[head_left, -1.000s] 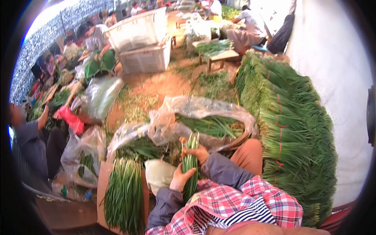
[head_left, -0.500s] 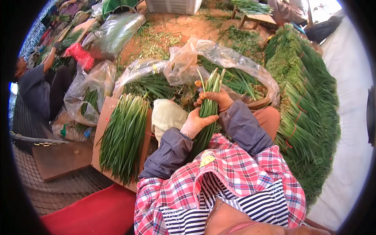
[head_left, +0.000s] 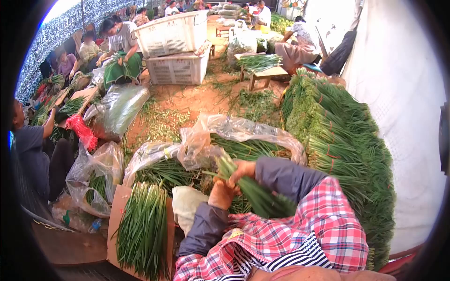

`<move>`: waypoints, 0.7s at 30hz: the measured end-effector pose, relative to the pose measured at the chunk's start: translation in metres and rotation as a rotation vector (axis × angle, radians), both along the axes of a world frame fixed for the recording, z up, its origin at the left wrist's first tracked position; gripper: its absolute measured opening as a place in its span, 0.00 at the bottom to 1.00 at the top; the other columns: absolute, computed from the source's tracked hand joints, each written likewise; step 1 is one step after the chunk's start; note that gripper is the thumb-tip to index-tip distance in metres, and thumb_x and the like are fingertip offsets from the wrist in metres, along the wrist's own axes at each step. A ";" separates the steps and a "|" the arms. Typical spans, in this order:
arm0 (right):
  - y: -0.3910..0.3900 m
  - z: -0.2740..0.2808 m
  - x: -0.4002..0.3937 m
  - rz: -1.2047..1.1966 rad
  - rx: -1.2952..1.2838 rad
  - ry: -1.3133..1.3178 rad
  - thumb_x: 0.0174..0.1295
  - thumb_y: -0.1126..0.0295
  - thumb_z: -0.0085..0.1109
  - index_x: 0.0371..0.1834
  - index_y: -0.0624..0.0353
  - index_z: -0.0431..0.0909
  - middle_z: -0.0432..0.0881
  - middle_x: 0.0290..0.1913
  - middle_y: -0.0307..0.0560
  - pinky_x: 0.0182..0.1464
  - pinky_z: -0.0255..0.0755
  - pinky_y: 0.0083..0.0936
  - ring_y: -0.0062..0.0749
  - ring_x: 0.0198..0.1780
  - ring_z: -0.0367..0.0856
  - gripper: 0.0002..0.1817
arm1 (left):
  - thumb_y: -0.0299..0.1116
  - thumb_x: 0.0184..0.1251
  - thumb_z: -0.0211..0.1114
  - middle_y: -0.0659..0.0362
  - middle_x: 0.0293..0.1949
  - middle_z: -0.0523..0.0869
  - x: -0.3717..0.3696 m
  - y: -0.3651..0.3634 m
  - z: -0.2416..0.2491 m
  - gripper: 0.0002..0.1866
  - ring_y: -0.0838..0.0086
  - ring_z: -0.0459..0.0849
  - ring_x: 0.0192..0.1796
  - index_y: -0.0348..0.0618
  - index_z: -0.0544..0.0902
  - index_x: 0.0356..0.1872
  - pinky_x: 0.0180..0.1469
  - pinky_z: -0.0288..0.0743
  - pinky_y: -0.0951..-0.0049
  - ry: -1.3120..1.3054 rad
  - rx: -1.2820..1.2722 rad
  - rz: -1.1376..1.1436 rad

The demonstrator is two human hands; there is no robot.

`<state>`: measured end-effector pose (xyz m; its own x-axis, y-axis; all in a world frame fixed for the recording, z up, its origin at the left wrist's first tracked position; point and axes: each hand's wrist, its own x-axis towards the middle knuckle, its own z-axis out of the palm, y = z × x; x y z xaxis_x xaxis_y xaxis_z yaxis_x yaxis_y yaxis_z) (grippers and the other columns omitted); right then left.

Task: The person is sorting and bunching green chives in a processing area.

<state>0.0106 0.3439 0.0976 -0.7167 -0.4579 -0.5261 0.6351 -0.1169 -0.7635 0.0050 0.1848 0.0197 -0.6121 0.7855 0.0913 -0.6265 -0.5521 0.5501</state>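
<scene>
A bunch of long green stalks (head_left: 262,197) hangs tilted in front of me, pale ends up and to the left, leafy ends blurred at the lower right. My right hand (head_left: 242,172) is closed round it near the pale ends. Just below, my left hand (head_left: 222,193) is closed against the same bunch, its fingers partly hidden. A pile of green stalks (head_left: 143,227) lies on a brown board (head_left: 114,230) to the left. Beyond my hands, an opened clear plastic bag (head_left: 255,125) surrounds loose greens (head_left: 243,146).
Tied bundles (head_left: 337,145) are stacked along the right, beside a white sheet (head_left: 398,93). White crates (head_left: 176,70) and a small wooden table (head_left: 269,72) stand ahead. A co-worker (head_left: 35,154) sits at the left; another person (head_left: 123,42) sits farther back. A pale cloth (head_left: 186,206) lies near my left sleeve.
The view has tilted up, showing more people and crates. The bunch has swung from nearly upright to slanted, its leafy ends now to the right. Both hands remain on it.
</scene>
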 end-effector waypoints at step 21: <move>0.012 0.080 0.000 -0.087 0.308 0.078 0.43 0.66 0.70 0.38 0.62 0.75 0.80 0.31 0.48 0.32 0.77 0.28 0.30 0.30 0.80 0.20 | 0.64 0.50 0.60 0.56 0.53 0.74 0.014 0.051 0.063 0.40 0.68 0.72 0.55 0.42 0.66 0.57 0.59 0.65 0.64 -0.073 0.115 0.029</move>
<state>0.0108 0.3562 0.1775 -0.7899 -0.2212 -0.5720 0.5709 0.0755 -0.8176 0.0188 0.2361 0.0828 -0.6430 0.7540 0.1344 -0.6451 -0.6278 0.4356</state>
